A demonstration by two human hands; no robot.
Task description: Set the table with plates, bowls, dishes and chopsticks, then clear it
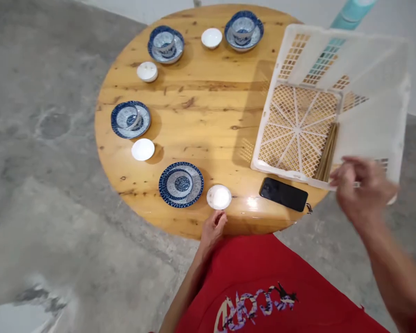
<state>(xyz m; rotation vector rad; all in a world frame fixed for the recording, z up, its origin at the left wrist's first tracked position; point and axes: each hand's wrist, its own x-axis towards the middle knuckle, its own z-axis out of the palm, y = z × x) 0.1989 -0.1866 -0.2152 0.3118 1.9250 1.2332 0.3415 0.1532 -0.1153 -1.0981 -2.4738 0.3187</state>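
My left hand (pixel 214 227) rests at the table's near edge, its fingers curled and nothing visible in them. Just beyond its fingertips is a small white bowl (pixel 219 197); whether they touch is unclear. Left of that bowl sits a blue-and-white bowl on a blue-rimmed plate (pixel 180 184). My right hand (pixel 362 182), smeared by motion, is over the near right corner of a white plastic crate (pixel 258 138). A bundle of wooden chopsticks (pixel 327 151) lies inside the crate along its right wall, close to that hand. The right fingers are too blurred to read.
A black phone (pixel 284 194) lies between the white bowl and the crate. Around the round wooden table (pixel 201 115) stand several blue-and-white settings, including one at the back (pixel 244 31), with small white bowls (pixel 143 149) beside them. Concrete floor (pixel 55 199) surrounds the table.
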